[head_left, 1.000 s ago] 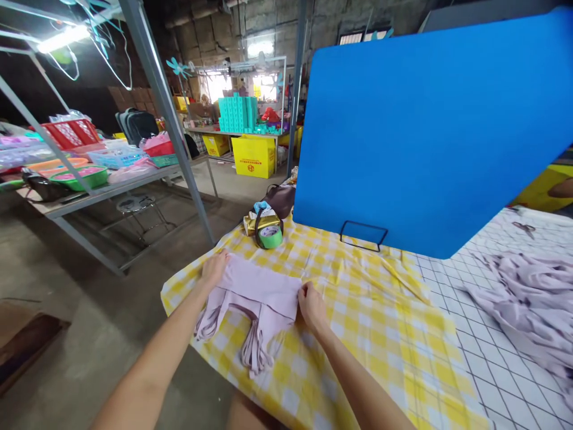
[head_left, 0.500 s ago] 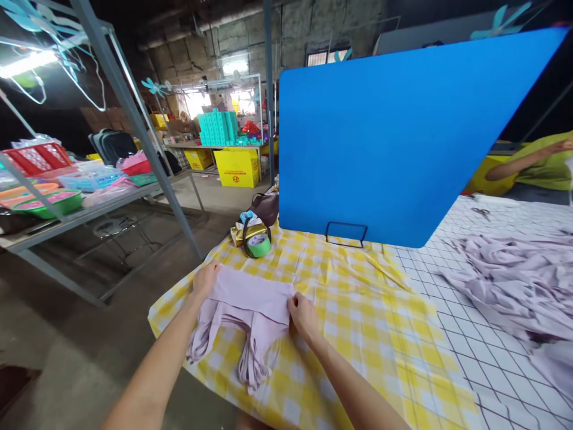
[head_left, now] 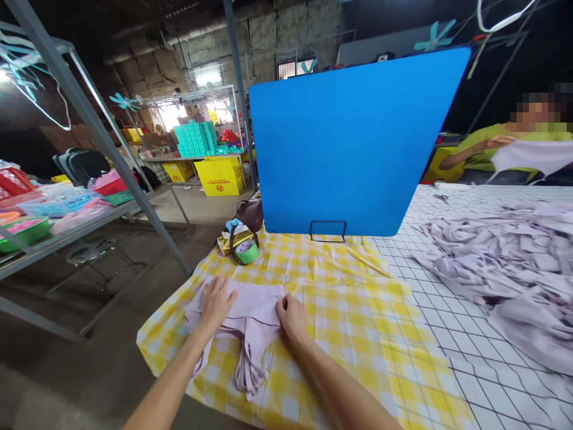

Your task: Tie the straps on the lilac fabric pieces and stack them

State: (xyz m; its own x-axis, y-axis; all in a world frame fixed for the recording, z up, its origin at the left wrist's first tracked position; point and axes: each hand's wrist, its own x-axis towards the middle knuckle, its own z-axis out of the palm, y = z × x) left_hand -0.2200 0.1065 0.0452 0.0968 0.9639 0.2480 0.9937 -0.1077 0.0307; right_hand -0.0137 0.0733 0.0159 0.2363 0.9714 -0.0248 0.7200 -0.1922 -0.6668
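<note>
A pale lilac strappy garment (head_left: 257, 303) lies spread on the yellow-and-white checked cloth (head_left: 340, 334), its thin straps bunched toward me. My left hand (head_left: 216, 303) rests flat on the garment's left part with the fingers spread. At the right edge, my right hand (head_left: 293, 318) is closed, the fingertips pinching the fabric's upper right corner. Just beyond the garment stands a roll of green tape (head_left: 247, 252), beside a small gold-coloured packet (head_left: 226, 243).
A big blue board (head_left: 344, 149) stands upright at the table's far side on a black wire stand (head_left: 328, 232). Heaped lilac garments (head_left: 514, 251) lie on the right, with scissors (head_left: 441, 198) behind. Across the table a person in yellow-green (head_left: 478, 146) holds up a lilac piece.
My left hand has let go of the garment's upper left corner and now lies flat farther in. The right hand keeps its pinch. The view has turned to the right.
</note>
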